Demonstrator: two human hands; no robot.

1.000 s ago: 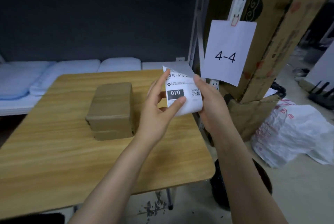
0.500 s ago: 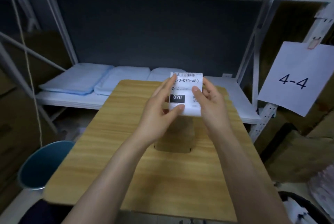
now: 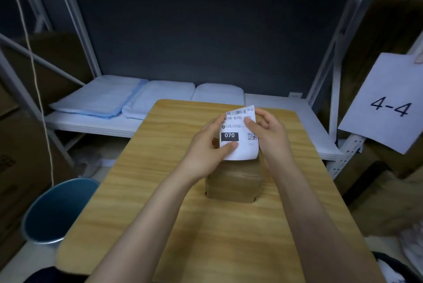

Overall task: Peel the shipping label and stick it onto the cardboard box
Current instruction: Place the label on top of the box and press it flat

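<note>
A white shipping label printed with a barcode, "070" and a QR code is held upright in both hands above the middle of the wooden table. My left hand pinches its lower left edge, thumb on the front under the black "070" block. My right hand pinches its upper right side, thumb on the printed face near the top corner. A brown cardboard box sits on the table directly below and behind the label, its far part hidden by the label and my hands.
A blue bin stands on the floor left of the table. A white metal shelf behind holds folded pale blue bedding. A paper sign "4-4" hangs at the right, with cardboard boxes below it.
The view swung left, so the box went from left of my hands to beneath them. The label tilted slightly and my right thumb moved up towards its top right corner.
</note>
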